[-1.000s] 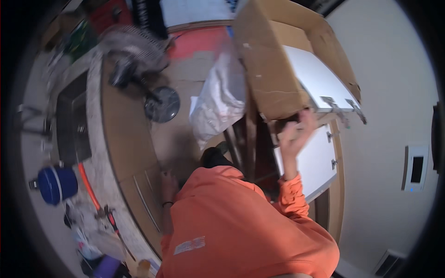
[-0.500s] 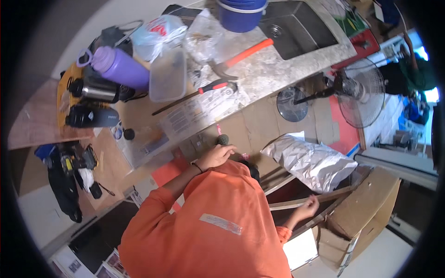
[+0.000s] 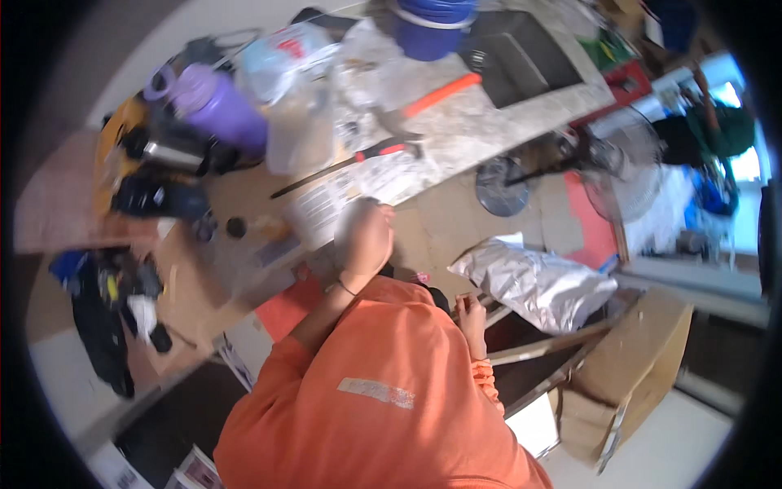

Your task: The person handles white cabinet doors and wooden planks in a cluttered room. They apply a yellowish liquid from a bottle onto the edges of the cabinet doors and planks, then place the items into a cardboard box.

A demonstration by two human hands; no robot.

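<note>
Printed sheets (image 3: 324, 210) lie along the counter's (image 3: 456, 138) near edge, just beside the left hand (image 3: 368, 244). Blur and a grey smear at its fingers hide the grip, so I cannot tell whether it holds anything. The right hand (image 3: 471, 318) has its fingers curled near the orange sweatshirt (image 3: 366, 350); whether they pinch something small is unclear. The step in hand looks like a reach at the counter edge; a grasp there would call for clearing the long-bladed tool (image 3: 334, 169) at the sheets. Farther out lie a claw hammer (image 3: 444, 94) and, rightward, a silvery bag (image 3: 533, 285).
</note>
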